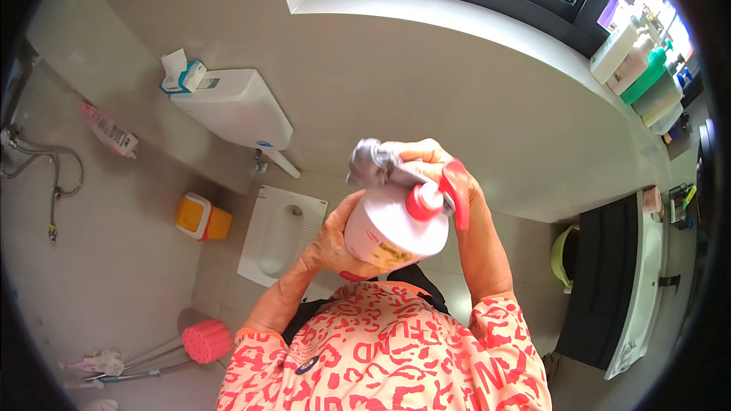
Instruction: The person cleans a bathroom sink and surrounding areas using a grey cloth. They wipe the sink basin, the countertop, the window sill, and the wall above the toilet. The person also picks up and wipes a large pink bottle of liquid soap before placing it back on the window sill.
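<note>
L hand [332, 237] clamped on pump bottle [392, 232] btwn hands; R hand [428, 157] gripping gray cloth [370, 164].

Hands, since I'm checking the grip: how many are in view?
2: left hand against the bottle, right hand beyond the red pump, with a grey cloth.

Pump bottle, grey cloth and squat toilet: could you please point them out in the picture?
Pump bottle [388, 224], head view: on its pale body.
Grey cloth [371, 164], head view: on its bunched end.
Squat toilet [277, 240], head view: inside its basin.
</note>
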Tool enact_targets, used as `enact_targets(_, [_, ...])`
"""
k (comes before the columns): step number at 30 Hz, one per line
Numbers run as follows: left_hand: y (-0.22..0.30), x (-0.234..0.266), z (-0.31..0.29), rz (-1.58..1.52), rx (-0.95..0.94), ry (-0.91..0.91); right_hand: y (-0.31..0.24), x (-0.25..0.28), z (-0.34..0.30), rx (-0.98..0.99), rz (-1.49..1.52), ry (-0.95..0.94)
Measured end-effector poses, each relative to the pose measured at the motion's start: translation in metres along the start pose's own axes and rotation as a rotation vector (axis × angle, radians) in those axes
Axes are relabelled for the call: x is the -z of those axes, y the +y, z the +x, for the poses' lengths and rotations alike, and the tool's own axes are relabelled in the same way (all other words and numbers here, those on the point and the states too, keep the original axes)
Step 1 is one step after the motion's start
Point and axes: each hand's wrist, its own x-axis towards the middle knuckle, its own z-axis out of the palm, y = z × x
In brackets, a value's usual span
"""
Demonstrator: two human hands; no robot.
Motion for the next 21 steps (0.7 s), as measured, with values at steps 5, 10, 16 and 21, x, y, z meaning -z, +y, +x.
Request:
enact_targets(5, [-0.006,0.003,-0.009,-0.059,0.035,-0.151,0.004,-0.012,0.014,-0.001,0.305,-0.356])
enact_targets(10, [-0.003,0.001,0.002,-0.167,0.037,-0.178,0.001,-0.015,0.026,0.266,0.525,-0.392])
enact_targets(16, [-0.003,-0.001,0.005,-0.195,0.035,-0.121,0.017,-0.025,0.011,0.416,0.639,0.006])
enact_targets(21, [-0.004,0.002,0.007,-0.086,-0.038,-0.003,0.028,-0.021,-0.007,0.297,0.719,0.313])
